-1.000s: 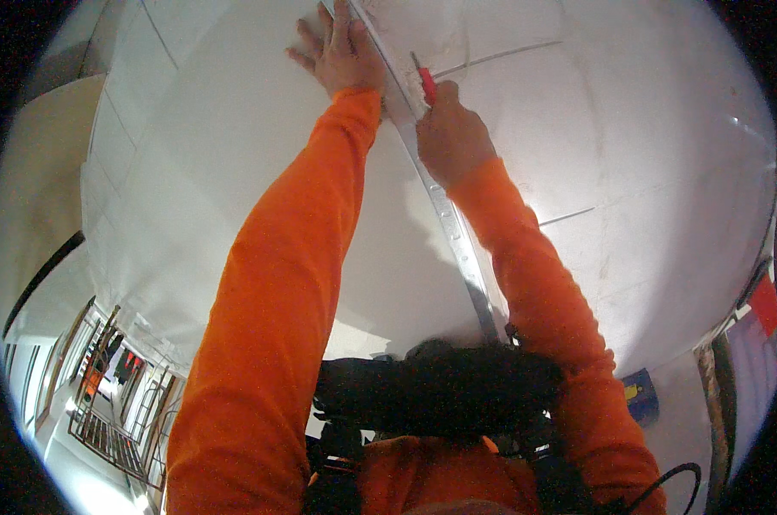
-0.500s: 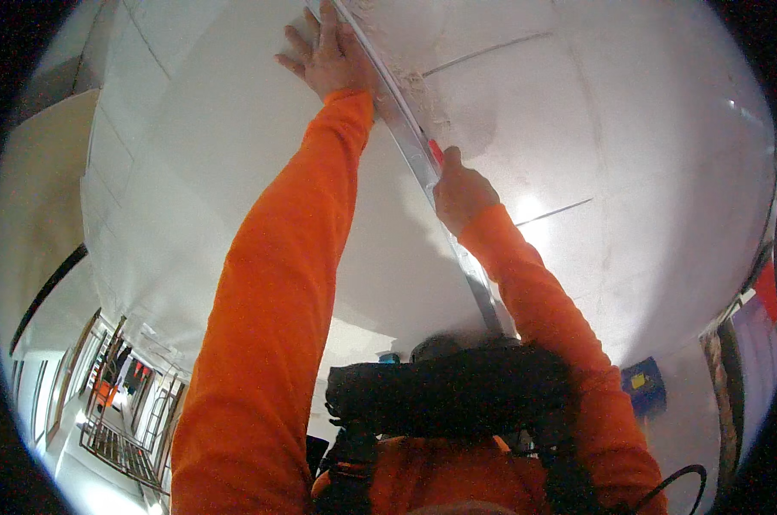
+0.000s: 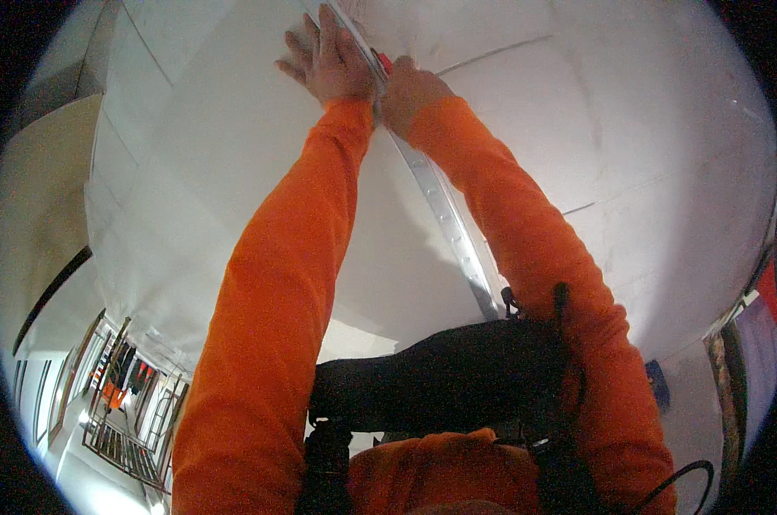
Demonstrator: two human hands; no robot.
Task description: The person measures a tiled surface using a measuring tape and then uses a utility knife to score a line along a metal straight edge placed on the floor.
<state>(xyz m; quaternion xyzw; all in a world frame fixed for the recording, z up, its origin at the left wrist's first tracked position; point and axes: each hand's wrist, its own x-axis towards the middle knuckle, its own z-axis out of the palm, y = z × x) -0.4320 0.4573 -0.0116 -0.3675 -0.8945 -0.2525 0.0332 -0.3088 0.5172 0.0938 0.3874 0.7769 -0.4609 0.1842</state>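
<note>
A long metal straightedge (image 3: 444,210) lies against a white block wall (image 3: 628,129), running from the top centre down to the right. My left hand (image 3: 328,64) presses flat on the wall with fingers spread, right beside the straightedge's upper part. My right hand (image 3: 410,90) is closed around a small red marking tool (image 3: 383,62), whose tip shows just above the fist, touching the straightedge's edge. Both arms wear orange sleeves and reach up side by side.
Mortar joints cross the white wall. A black harness (image 3: 457,386) sits on my chest at the bottom. At lower left a scaffold or railing (image 3: 118,429) and a corridor show. A blue object (image 3: 657,382) and coloured cloth lie at the right edge.
My right hand has moved up along the straightedge, from well below my left hand to right next to it. My left hand has stayed flat on the wall.
</note>
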